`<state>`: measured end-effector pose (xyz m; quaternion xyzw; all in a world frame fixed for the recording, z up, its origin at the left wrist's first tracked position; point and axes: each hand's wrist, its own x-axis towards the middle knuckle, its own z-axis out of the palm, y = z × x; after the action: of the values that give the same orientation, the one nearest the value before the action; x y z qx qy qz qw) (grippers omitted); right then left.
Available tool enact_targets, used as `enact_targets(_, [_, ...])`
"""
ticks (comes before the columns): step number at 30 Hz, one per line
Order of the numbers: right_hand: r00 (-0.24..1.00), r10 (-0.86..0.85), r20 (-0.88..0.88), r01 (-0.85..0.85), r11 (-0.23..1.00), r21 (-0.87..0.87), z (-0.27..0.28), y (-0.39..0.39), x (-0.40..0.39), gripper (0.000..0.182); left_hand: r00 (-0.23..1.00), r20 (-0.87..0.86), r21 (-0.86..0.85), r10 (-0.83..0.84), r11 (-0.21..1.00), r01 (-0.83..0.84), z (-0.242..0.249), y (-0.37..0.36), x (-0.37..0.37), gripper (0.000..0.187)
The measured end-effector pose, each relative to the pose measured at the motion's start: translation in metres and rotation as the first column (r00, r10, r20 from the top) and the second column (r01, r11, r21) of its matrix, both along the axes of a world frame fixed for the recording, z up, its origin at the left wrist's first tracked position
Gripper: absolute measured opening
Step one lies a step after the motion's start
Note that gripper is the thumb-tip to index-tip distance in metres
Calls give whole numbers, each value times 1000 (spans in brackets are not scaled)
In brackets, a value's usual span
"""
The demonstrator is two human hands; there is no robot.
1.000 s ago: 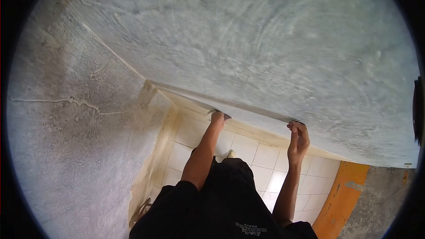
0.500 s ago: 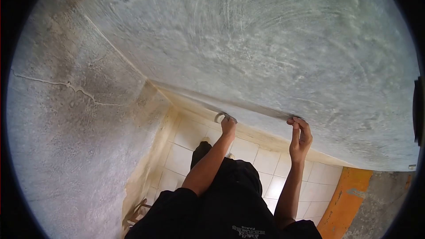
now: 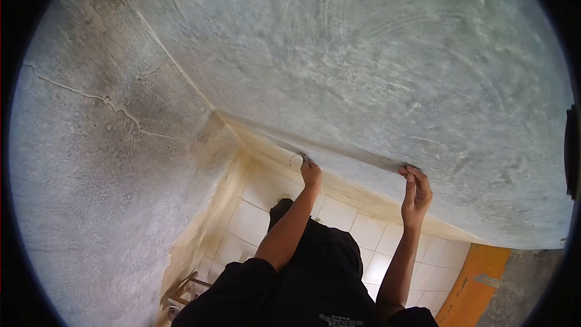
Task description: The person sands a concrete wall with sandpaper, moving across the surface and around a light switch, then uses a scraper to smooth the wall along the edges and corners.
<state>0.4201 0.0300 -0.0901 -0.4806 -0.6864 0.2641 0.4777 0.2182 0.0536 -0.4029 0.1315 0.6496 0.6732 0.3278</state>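
My left hand (image 3: pixel 311 174) is closed on a thin curled strip (image 3: pixel 296 160), whose loop sticks out on its left side. It is close to the lower part of the grey plastered wall (image 3: pixel 387 72). Farther right, my right hand (image 3: pixel 416 194) is raised against the same wall, thumb and fingertips pinched together. What lies between those fingertips, if anything, is too small to make out. A dark band (image 3: pixel 357 152) runs along the wall from the corner to my right fingertips.
On the left stands a second, stained wall (image 3: pixel 103 163) with a long crack (image 3: pixel 109 100). White floor tiles (image 3: pixel 336 213) lie below. A wooden piece of furniture (image 3: pixel 189 287) stands at lower left, and an orange painted strip (image 3: pixel 469 284) is at lower right.
The view has shifted slightly. The strip's loop at my left hand now looks thinner and more open. My right hand keeps its pinch at the wall.
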Motion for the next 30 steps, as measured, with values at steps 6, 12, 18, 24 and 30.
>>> enact_targets(6, [998, -52, 25, 52, 998, 22, 0, -3, -6, 15, 994, 107, 26, 2, 1000, -5, -11, 5, -32, 27])
enact_targets(12, [988, -148, 49, 143, 986, 85, -1, -8, -21, 14, 1000, 10, -6, 4, 1000, -4, 8, 6, -57, 32])
enact_targets(18, [984, -167, 63, 155, 974, 162, 14, -9, -50, 10, 983, -151, 25, 99, 995, -96, -7, 12, -74, 32])
enact_targets(24, [942, -270, 198, 191, 919, 345, 13, -14, -82, 21, 986, 161, -97, 42, 995, -26, 39, 15, -114, 28])
enact_targets(30, [828, -508, 238, 377, 818, 434, 3, -16, -129, 97, 984, 180, -106, 7, 994, 12, 30, 18, -135, 32])
